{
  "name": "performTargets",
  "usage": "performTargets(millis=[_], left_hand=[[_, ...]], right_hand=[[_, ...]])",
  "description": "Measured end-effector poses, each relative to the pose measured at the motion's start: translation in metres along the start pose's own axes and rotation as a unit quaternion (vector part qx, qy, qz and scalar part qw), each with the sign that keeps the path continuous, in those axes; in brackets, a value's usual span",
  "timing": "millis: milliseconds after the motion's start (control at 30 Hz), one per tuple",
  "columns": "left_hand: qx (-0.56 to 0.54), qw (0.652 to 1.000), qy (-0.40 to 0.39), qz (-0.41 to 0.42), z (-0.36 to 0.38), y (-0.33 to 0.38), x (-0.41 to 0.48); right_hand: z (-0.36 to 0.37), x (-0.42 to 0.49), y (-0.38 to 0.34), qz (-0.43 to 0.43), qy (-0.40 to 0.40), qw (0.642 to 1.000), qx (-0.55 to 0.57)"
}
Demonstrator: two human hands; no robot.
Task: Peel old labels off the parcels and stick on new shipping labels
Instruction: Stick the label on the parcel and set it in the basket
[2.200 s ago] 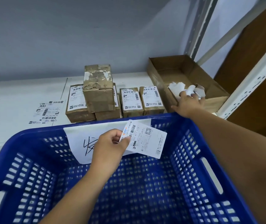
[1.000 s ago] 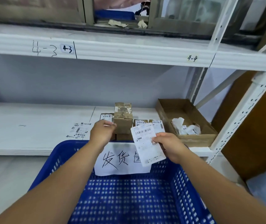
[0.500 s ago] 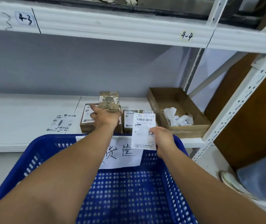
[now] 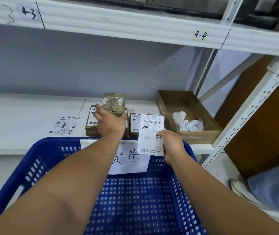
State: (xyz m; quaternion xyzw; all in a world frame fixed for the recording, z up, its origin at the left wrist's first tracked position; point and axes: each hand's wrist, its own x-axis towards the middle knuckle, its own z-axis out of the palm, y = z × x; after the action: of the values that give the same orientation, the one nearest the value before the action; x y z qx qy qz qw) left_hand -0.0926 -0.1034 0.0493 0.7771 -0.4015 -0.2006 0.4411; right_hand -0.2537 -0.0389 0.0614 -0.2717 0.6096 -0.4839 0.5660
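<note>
On the white shelf (image 4: 25,124), behind the blue basket (image 4: 33,167), the stripped parcel (image 4: 114,102) lies on top of a row of labelled parcels (image 4: 135,124). It looks light and stiff, best taken by its long sides. The left hand (image 4: 111,122) rests on it; I cannot tell if the fingers clasp it. The right hand (image 4: 172,145) pinches the floppy new shipping label (image 4: 151,134) by its right edge.

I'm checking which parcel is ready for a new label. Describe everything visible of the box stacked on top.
The top box is small brown cardboard, its upper face scuffed, with white paper scraps and tape remnants, no whole label. It lies flat on labelled parcels on the shelf. The left hand covers its near edge; whether it has a grip cannot be told.
</note>
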Motion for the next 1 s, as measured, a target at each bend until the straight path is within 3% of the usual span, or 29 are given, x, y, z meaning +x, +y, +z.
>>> performTargets(millis=[300,533,633,1000], left_hand=[[-0.048,0.982,0.012,0.182,-0.046,-0.016,-0.041],[-0.119,0.974,0.007,0.190,-0.099,-0.024,-0.099],[-0.146,0.971,-0.014,0.191,-0.119,-0.012,-0.123],[0.009,0.929,-0.066,0.365,-0.185,-0.026,-0.173]], right_hand=[[0.012,-0.032,-0.027,0.026,-0.094,0.981,0.166],[0.031,-0.102,-0.043,0.008,-0.244,0.941,0.235],[0.029,-0.130,-0.037,0.015,-0.256,0.931,0.261],[0.012,-0.187,-0.008,0.023,-0.318,0.903,0.286]])
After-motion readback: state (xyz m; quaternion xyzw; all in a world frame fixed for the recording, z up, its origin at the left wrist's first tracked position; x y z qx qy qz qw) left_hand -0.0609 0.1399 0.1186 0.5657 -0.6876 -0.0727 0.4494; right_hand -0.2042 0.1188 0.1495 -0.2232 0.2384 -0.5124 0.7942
